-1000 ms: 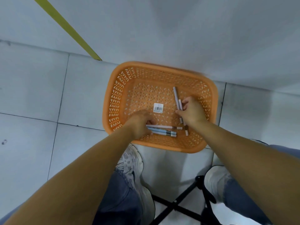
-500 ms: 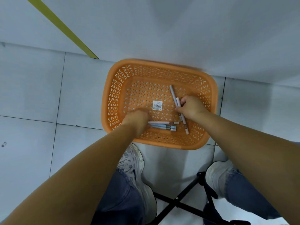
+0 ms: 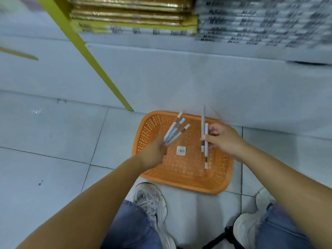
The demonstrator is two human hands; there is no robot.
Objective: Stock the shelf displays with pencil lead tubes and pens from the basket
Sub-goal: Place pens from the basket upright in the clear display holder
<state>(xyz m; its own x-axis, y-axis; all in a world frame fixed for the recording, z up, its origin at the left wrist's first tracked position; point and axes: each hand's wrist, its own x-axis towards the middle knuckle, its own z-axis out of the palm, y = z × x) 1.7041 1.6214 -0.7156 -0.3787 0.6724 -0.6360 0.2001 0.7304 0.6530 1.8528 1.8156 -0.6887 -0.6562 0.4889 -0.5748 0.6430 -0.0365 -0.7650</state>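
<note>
An orange lattice basket point(image 3: 221, 178) stands on the tiled floor with only a barcode sticker point(image 3: 181, 150) on its bottom. My left hand point(image 3: 152, 153) grips a fan of three pens point(image 3: 175, 130), white and pale blue, pointing up and away above the basket. My right hand point(image 3: 224, 139) pinches a few lilac and white pens point(image 3: 204, 139) held upright over the basket's right half.
A white shelf base runs across behind the basket, with a yellow-green upright point(image 3: 84, 51) slanting down to the floor. Stacked gold packs point(image 3: 129, 13) and silver-grey packs point(image 3: 260, 20) fill the shelf above, blurred. My shoes point(image 3: 150, 200) and a black stand point(image 3: 221, 238) are below.
Both hands have lifted out of the basket with the pens they gripped, leaving it with only the sticker. The view has tilted up, and the shelf has come into sight.
</note>
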